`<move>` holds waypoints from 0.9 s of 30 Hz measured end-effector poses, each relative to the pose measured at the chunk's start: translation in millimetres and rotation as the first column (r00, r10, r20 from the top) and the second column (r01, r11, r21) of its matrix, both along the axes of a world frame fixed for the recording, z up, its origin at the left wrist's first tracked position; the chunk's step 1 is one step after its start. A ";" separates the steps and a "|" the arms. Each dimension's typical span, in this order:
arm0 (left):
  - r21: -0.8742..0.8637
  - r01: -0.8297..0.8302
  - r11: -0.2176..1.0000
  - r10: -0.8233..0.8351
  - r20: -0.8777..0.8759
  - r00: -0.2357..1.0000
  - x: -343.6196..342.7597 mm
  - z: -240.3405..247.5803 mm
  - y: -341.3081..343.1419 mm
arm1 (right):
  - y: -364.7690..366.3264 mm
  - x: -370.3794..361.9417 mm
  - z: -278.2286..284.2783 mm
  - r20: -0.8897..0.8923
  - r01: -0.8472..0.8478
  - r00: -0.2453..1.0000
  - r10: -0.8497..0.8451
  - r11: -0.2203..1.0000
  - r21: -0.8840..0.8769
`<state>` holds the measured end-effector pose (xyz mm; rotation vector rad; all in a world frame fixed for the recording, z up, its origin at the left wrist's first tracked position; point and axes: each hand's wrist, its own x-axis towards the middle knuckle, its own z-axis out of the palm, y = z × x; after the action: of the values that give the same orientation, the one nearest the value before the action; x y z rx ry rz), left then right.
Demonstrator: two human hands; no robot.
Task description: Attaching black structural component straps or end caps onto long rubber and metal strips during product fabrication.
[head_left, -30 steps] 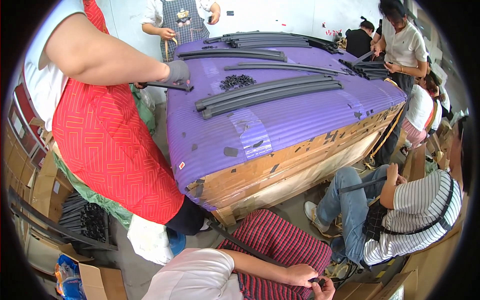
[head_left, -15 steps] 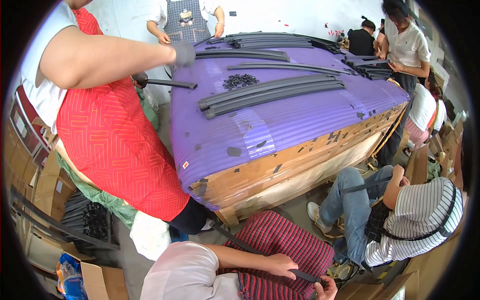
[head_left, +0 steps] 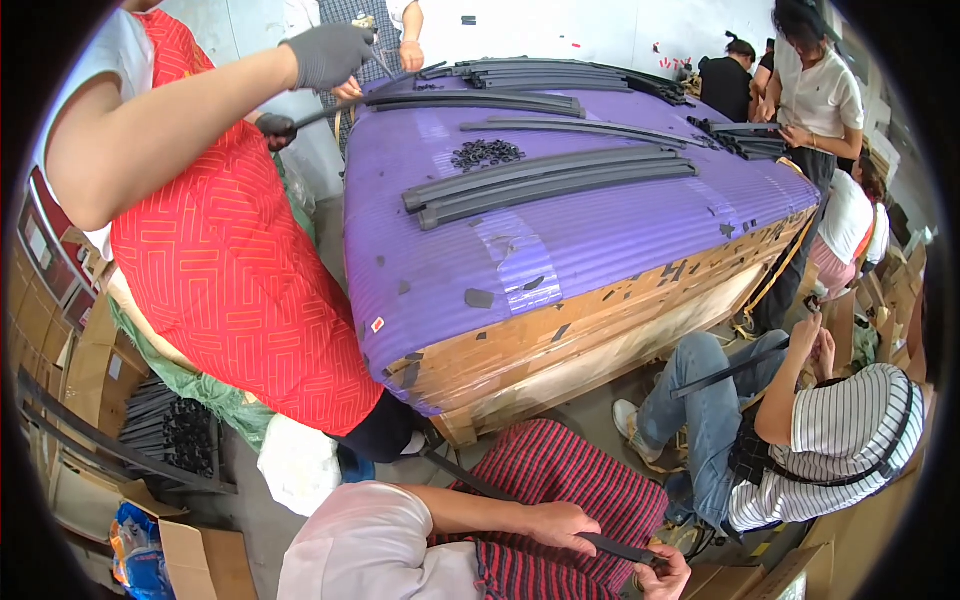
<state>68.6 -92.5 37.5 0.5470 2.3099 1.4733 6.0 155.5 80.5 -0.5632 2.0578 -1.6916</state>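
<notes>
A long, flat, dark grey strip (head_left: pixel 615 550) runs across my lap, passing under my left forearm. My left hand (head_left: pixel 562 526) is closed around it near its right end. Just to the right, my right hand (head_left: pixel 664 573) pinches that end between thumb and fingers. Whether a small separate piece sits in the right fingertips, I cannot tell. Beneath the strip lies my red-and-black striped apron (head_left: pixel 570 460).
Ahead stands a big crate with a purple cover (head_left: pixel 600 230), bearing bundled dark strips (head_left: pixel 560 185) and small black pieces (head_left: pixel 487 153). Co-workers surround it: a red apron (head_left: pixel 230 300) at left, a striped shirt (head_left: pixel 850 430) at right. Cardboard boxes (head_left: pixel 205 560) stand lower left.
My right hand has shifted slightly right, its fingers turned over the strip's end. The red-aproned co-worker's gloved hand has moved up and left. The striped-shirted co-worker has raised both hands.
</notes>
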 end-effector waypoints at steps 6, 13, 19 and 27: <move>0.116 -0.071 0.991 0.077 -0.047 0.996 -2.4 17.9 0.6 | -18.8 -4.9 6.5 0.039 0.049 0.998 -0.039 0.952 -0.302; 0.147 -0.105 0.984 0.112 -0.045 0.993 2.2 9.4 2.2 | -27.8 -1.1 2.9 -0.086 0.011 0.996 -0.040 0.949 -0.315; 0.080 -0.219 0.973 0.209 0.118 0.971 -10.6 27.3 -5.6 | -54.5 -7.4 14.8 0.262 0.262 0.950 -0.172 0.894 -0.363; 0.162 -0.501 0.850 0.524 -0.182 0.832 -6.9 32.4 -1.7 | -57.1 -28.4 19.6 0.295 0.089 0.954 0.056 0.886 -0.455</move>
<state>61.7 -94.2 69.8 0.1066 2.7082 1.8646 -22.3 98.4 100.1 -0.3935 1.4484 -2.1464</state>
